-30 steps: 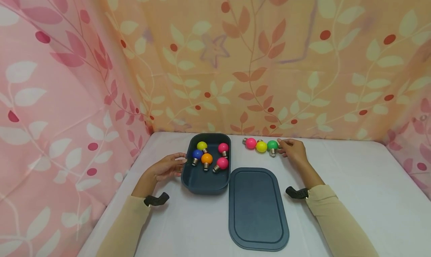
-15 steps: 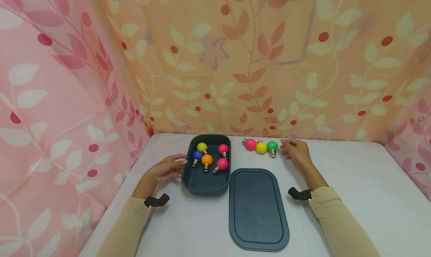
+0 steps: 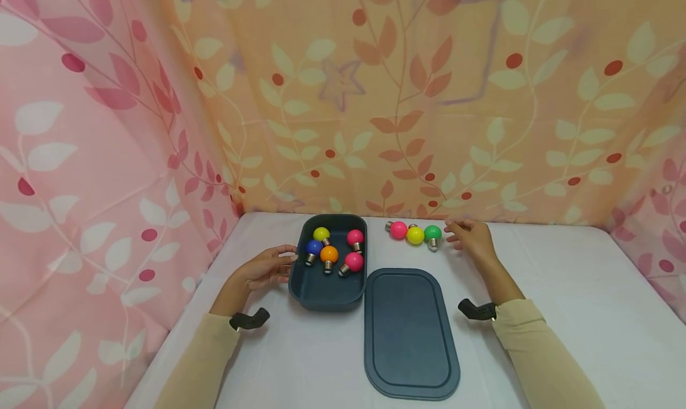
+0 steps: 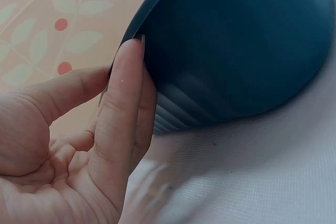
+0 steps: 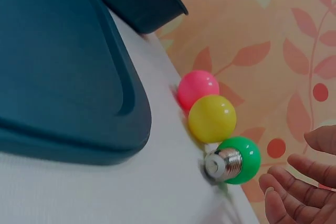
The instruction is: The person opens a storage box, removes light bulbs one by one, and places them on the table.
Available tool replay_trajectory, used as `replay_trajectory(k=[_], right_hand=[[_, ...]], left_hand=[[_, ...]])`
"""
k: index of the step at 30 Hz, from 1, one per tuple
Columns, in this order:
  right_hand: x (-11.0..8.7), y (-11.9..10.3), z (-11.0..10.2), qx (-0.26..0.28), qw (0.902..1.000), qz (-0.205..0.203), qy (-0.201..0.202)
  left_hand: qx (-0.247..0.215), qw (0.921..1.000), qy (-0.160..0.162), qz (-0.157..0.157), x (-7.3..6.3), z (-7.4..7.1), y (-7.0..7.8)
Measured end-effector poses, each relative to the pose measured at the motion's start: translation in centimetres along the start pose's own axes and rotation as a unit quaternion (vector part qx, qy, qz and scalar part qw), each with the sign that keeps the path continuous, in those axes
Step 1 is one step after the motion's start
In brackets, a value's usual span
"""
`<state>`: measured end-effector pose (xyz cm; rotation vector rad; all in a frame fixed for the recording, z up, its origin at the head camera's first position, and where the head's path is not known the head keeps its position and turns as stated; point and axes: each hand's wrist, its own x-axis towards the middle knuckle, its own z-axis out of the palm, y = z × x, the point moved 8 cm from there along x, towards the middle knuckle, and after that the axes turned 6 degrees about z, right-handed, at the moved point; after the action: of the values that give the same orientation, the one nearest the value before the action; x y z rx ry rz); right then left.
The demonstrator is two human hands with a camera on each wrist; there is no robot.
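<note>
My left hand [image 3: 265, 267] pinches the left rim of a dark blue-grey plastic box [image 3: 327, 293]; in the left wrist view the thumb and fingertips meet at the box's rim [image 4: 137, 17]. Inside the box lie several small coloured light bulbs, among them a blue bulb [image 3: 314, 247] and an orange bulb [image 3: 329, 254]. To the box's right, a pink bulb [image 3: 398, 230], a yellow bulb [image 3: 415, 236] and a green bulb [image 3: 432, 233] sit in a row. Just right of the green bulb, my right hand [image 3: 471, 240] hovers with loosely bent fingers, holding nothing.
A flat dark lid [image 3: 411, 334] lies on the white-covered table [image 3: 579, 290], its upper left corner close against the box. Behind the table's far edge hangs a floral cloth [image 3: 343, 129], with a pink one [image 3: 107, 159] along the left side.
My right hand has drawn slightly to the right, opening a small gap from the green bulb. The left hand, box and lid stay where they were.
</note>
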<state>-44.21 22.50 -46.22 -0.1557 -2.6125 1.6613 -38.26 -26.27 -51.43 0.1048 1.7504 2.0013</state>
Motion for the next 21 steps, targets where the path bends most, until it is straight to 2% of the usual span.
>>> replay_trajectory(k=[10, 21], right_hand=[[-1.1, -2.2, 1.3, 0.007, 0.9996, -0.015, -0.023], [-3.0, -4.9, 3.3, 0.012, 0.9977, -0.033, -0.058]], left_hand=[[-0.005, 1.0, 0.002, 0.0, -0.1, 0.1, 0.1], [-0.012, 0.9997, -0.019, 0.01, 0.1, 0.3, 0.2]])
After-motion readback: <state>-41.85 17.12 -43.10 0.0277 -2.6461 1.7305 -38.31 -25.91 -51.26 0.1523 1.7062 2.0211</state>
